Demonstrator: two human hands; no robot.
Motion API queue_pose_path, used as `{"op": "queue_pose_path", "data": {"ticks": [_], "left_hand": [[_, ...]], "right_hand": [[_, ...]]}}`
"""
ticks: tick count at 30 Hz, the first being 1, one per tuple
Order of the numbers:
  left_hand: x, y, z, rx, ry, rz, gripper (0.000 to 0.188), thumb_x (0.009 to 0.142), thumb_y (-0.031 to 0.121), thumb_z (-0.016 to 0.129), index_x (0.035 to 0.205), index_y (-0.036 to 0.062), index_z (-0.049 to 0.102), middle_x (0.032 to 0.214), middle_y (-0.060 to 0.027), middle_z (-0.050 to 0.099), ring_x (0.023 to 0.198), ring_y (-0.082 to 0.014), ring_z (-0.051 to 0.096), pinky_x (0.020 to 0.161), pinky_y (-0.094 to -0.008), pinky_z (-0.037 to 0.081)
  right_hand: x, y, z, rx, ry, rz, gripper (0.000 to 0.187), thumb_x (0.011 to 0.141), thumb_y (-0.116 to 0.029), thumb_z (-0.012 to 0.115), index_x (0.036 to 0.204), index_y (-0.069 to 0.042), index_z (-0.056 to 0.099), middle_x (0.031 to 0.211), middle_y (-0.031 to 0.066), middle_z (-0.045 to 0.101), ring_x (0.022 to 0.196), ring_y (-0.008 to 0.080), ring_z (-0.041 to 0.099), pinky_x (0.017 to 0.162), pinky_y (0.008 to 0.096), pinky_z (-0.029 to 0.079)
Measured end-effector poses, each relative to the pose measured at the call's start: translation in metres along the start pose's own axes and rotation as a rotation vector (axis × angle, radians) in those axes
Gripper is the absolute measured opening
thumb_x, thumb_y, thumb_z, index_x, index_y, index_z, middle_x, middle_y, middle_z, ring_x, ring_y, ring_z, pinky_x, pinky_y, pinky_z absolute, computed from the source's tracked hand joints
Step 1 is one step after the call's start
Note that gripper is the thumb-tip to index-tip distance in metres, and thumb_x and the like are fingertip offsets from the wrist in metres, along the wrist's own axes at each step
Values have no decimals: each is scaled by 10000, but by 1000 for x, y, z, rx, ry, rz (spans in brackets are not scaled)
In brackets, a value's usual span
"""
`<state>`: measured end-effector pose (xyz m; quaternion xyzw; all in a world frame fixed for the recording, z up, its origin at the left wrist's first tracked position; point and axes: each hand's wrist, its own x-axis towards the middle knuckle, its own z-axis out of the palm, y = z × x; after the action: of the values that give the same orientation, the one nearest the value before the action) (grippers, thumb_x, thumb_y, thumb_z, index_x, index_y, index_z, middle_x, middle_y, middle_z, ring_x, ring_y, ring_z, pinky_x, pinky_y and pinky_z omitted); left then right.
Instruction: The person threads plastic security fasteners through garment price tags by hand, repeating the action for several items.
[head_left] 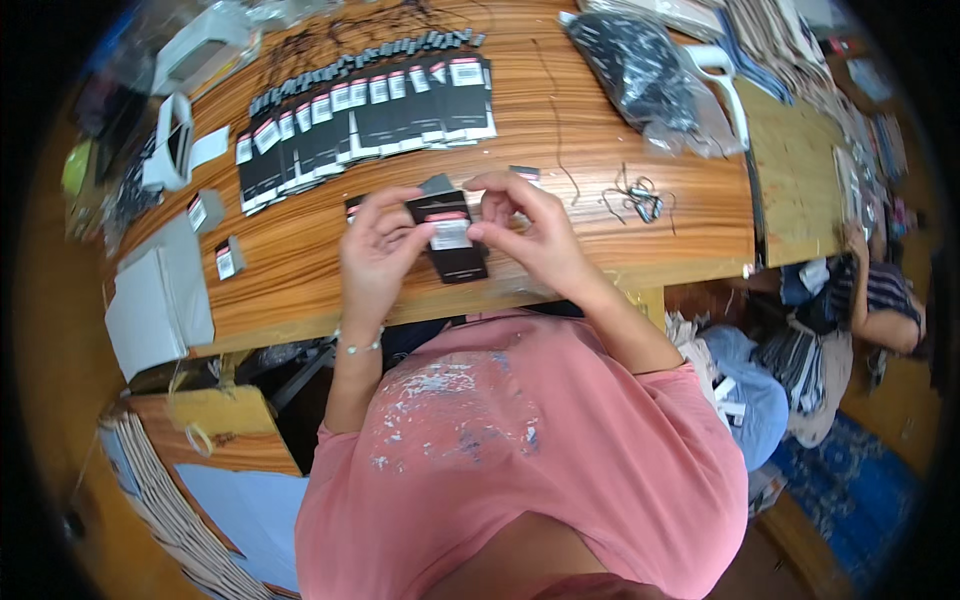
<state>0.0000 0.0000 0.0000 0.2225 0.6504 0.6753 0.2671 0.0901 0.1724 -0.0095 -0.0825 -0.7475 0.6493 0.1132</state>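
Close to the table's front edge, a black hang tag with a white and red label across its upper part is held up between my two hands. My left hand pinches the tag's left side, thumb on the label's edge. My right hand has its thumb at the label's right edge, with the index finger curled above the tag. A small grey piece shows just behind the tag's top, between the hands. Partly hidden behind my left fingers lies another dark, labelled piece.
Overlapping black tags form a long row at the back, their dark cords beyond. Small label stacks and white sheets lie left. Tangled cords and a plastic bag of black cords lie right. Another person sits far right.
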Motion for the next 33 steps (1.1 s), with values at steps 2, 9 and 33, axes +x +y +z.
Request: {"op": "queue_pose_path", "data": {"ticks": [2,9,33], "left_hand": [[1,16,-13,1,94,9,337,764,-61,563,1074,-8,443,844,-95,608,741,-88,565,662,-179,450],[1,-10,-14,-115,219,17,325,756,-56,568,1052,8,449,826,-94,612,708,-86,574,603,-175,461],[-2,-4,2,-154,-6,-103,261,762,-49,566,1013,-26,499,846,-83,609,754,-85,570,644,-184,466]], "right_hand": [[-1,-1,-15,-3,113,-10,291,758,-156,622,1015,-33,563,717,-1,542,663,75,491,634,215,407],[-55,11,-153,-807,383,186,80,740,-47,607,791,12,587,648,29,541,553,78,448,528,217,375],[-56,10,-169,-75,428,226,97,800,-84,540,839,4,535,732,24,575,688,112,512,674,236,403]]}}
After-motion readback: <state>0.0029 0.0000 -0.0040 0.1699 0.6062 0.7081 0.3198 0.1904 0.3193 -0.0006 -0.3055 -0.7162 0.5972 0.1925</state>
